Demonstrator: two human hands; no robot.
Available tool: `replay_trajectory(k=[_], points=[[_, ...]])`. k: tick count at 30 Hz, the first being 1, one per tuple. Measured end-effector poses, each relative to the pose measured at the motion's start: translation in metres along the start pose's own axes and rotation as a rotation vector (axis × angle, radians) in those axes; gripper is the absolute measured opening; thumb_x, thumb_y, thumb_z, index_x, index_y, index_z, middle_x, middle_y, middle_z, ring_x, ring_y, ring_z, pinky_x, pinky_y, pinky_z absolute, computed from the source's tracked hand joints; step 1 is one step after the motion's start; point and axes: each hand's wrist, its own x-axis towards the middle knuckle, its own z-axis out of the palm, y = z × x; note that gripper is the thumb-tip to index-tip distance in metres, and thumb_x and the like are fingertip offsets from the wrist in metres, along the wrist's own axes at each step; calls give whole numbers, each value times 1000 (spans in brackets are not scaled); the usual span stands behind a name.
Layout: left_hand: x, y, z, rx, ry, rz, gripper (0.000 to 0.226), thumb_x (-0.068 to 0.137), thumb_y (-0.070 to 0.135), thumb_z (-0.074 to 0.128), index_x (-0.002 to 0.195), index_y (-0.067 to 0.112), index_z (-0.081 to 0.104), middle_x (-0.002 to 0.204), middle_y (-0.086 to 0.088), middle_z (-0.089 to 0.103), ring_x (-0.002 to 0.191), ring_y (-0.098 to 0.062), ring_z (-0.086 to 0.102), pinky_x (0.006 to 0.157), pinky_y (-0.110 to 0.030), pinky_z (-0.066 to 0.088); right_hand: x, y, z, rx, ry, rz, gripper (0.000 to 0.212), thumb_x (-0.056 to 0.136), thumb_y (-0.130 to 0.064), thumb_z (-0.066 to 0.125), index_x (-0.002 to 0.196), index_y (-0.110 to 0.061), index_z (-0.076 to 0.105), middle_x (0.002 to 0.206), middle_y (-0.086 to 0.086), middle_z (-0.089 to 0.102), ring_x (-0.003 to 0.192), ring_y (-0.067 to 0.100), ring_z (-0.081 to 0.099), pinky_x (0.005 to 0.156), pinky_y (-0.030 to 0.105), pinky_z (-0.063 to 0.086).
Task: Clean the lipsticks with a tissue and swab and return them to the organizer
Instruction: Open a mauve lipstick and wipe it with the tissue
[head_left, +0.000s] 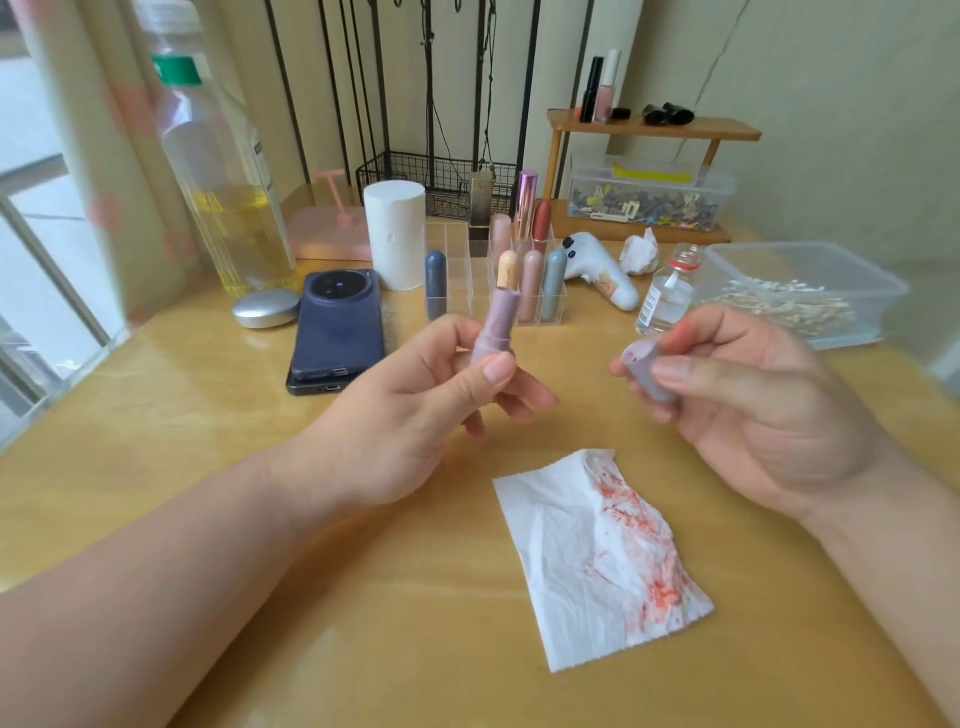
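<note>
Fingers (488, 376) of the left hand (410, 415) pinch an uncapped mauve lipstick (496, 327), nearly upright; the right hand (753, 415) pinches its cap (647, 371) — open end toward nine o'clock. From the hands, a red-stained tissue (602, 556) lies on the surface (208, 405) at six o'clock, and the organizer (457, 260) stands at twelve — swab box (810, 270) at two.

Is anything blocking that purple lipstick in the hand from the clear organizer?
Nothing visible. The left hand holds the uncapped mauve lipstick tube in front of the clear acrylic organizer, with only wooden tabletop between. Its matching cap is in the right hand.
</note>
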Motion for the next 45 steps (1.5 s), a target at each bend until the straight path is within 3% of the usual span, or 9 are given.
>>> replay_trajectory(k=[5, 10, 15, 19, 27, 35, 40, 42, 45], points=[[1, -7, -1, 182, 70, -56, 34, 85, 42, 70, 109, 19, 65, 114, 11, 73, 103, -16, 69, 95, -42, 53, -4, 2, 5, -212, -33, -81, 38, 61, -23, 89, 90, -12, 68, 97, 13, 76, 94, 27, 69, 81, 28, 56], [7, -16, -6, 430, 209, -123, 23, 71, 50, 83, 87, 35, 74, 84, 17, 67, 70, -4, 57, 71, -23, 46, -8, 1, 12, -308, -62, -133, 39, 64, -24, 89, 96, -18, 67, 99, 16, 73, 78, 36, 53, 76, 30, 55], [13, -16, -10, 565, 260, -261, 20, 71, 44, 86, 83, 32, 75, 71, 16, 69, 65, 4, 61, 59, -7, 40, -9, 5, 16, -469, -19, -116, 46, 67, -2, 86, 103, -17, 59, 94, 15, 68, 83, 41, 63, 68, 63, 49], [11, -14, -12, 598, 250, -295, 21, 69, 45, 87, 80, 32, 74, 71, 15, 69, 65, 4, 61, 59, -6, 40, -7, 10, 13, -582, 25, -20, 53, 70, 13, 80, 108, -18, 60, 91, 9, 68, 81, 37, 63, 68, 61, 50], [9, -13, -10, 668, 223, -316, 28, 70, 50, 85, 89, 32, 73, 76, 14, 69, 72, -1, 63, 64, -15, 42, -5, 13, 11, -650, 44, 60, 51, 69, 3, 84, 106, -26, 65, 90, -1, 68, 82, 32, 64, 69, 36, 55], [3, 11, -16, 775, 170, -401, 73, 53, 68, 83, 107, 31, 49, 98, 16, 58, 85, -3, 59, 74, -26, 51, -7, 9, 12, -619, 57, 42, 48, 70, 4, 83, 105, -24, 66, 91, 2, 70, 86, 31, 66, 73, 53, 55], [-14, 41, -5, 783, 534, 221, 36, 85, 41, 72, 75, 17, 47, 64, 6, 48, 58, -5, 45, 54, -15, 35, -11, 1, 17, -560, 69, 0, 54, 62, -12, 91, 108, -22, 65, 84, 2, 69, 76, 28, 65, 70, 44, 54], [-21, 48, 8, 641, 389, 352, 23, 88, 27, 70, 78, 13, 54, 69, 1, 57, 62, -11, 55, 57, -24, 44, -15, -2, 23, -522, 26, -39, 58, 58, -17, 89, 110, -21, 63, 81, 8, 70, 70, 31, 63, 65, 39, 52], [-27, 35, 31, 520, 28, 229, 30, 85, 29, 75, 108, 19, 59, 98, 7, 62, 78, -19, 66, 64, -35, 55, -23, -5, 34, -494, -42, -88, 61, 60, -14, 89, 114, -21, 61, 76, 12, 68, 62, 29, 62, 59, 39, 50]])
